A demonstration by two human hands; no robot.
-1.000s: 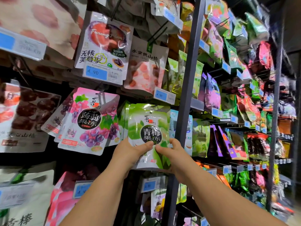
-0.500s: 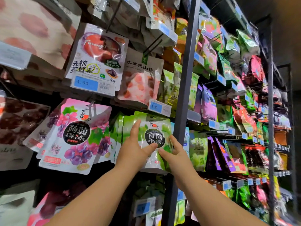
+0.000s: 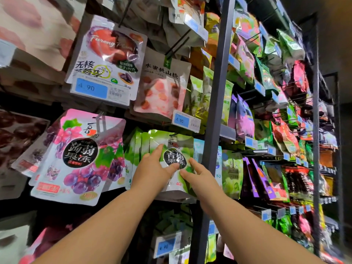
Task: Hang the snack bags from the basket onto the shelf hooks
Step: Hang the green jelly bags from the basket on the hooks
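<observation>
The left hand (image 3: 154,168) and right hand (image 3: 202,178) hide the green bag's (image 3: 167,139) lower print; left-edge packets (image 3: 28,29) are blurred.

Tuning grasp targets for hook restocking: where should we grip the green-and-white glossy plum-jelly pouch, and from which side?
Probably pinch the green-and-white glossy pouch by its lower corners, coming from the front and below. It faces out flat, its top edge must stay free to hang, and green neighbour pouches and the dark upright post crowd its sides.
</observation>
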